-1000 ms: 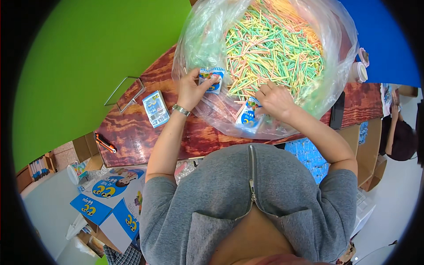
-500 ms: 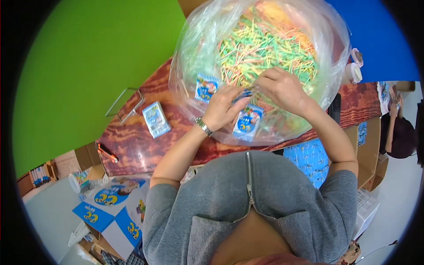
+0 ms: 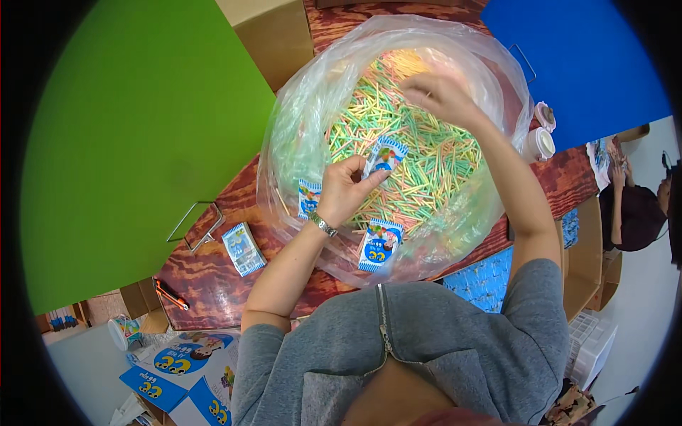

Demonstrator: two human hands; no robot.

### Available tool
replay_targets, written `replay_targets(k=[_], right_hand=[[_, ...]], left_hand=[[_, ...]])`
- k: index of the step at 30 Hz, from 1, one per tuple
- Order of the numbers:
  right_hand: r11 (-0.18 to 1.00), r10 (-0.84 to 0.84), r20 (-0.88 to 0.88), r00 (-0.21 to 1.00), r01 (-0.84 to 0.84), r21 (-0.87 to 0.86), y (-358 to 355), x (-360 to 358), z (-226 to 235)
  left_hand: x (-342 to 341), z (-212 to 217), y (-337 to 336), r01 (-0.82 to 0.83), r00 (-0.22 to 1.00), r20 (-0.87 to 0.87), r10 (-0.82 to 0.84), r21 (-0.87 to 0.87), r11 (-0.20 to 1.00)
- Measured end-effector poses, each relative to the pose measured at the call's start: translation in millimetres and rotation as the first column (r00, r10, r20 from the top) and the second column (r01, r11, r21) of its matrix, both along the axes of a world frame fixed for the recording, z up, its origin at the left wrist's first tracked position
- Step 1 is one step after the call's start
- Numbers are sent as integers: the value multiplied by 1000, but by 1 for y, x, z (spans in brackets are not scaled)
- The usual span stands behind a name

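Note:
My left hand (image 3: 343,188) grips a small blue-and-white packet (image 3: 388,150) between thumb and fingers, above a heap of thin candy-like sticks (image 3: 398,124) in green, yellow and pink. Over the far part of the heap hangs my right hand (image 3: 439,98), its fingers loosely bent, with nothing visible in them. A large clear plastic bag (image 3: 298,113) surrounds the sticks, its mouth spread wide. On its near edge lies a similar packet (image 3: 381,243). Another packet (image 3: 308,197) is partly covered by my left wrist.
A stack of packets (image 3: 243,248) and an orange cutter (image 3: 172,295) lie on the red patterned table (image 3: 213,284). Green (image 3: 135,142) and blue (image 3: 582,71) panels flank the bag. White-capped containers (image 3: 540,144) stand right. Another person (image 3: 632,213) works far right.
My right hand has moved away from the left, farther over the sticks. My left hand keeps a packet, now turned flat to view. The view has shifted, showing more of the far table.

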State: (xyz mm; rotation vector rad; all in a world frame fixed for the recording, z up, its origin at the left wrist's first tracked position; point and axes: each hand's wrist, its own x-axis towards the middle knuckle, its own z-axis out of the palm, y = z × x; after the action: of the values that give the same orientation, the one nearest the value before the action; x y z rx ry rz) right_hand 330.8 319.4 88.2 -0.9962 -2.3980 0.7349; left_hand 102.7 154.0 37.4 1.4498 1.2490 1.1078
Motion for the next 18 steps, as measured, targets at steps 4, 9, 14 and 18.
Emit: replay_targets(k=[4, 9, 14, 18], right_hand=[[947, -241, 433, 869, 113, 302, 82, 39, -36], [982, -188, 732, 654, 124, 141, 96, 28, -39], [981, -195, 723, 663, 141, 136, 80, 22, -32], [970, -235, 700, 674, 117, 214, 80, 26, -40]], left_hand=[[2, 3, 0, 48, 998, -31, -48, -19, 999], [-8, 6, -4, 39, 999, -36, -40, -37, 999], [-9, 4, -4, 33, 999, -29, -34, -28, 999], [-1, 12, -3, 29, 999, 25, -28, -24, 999]])
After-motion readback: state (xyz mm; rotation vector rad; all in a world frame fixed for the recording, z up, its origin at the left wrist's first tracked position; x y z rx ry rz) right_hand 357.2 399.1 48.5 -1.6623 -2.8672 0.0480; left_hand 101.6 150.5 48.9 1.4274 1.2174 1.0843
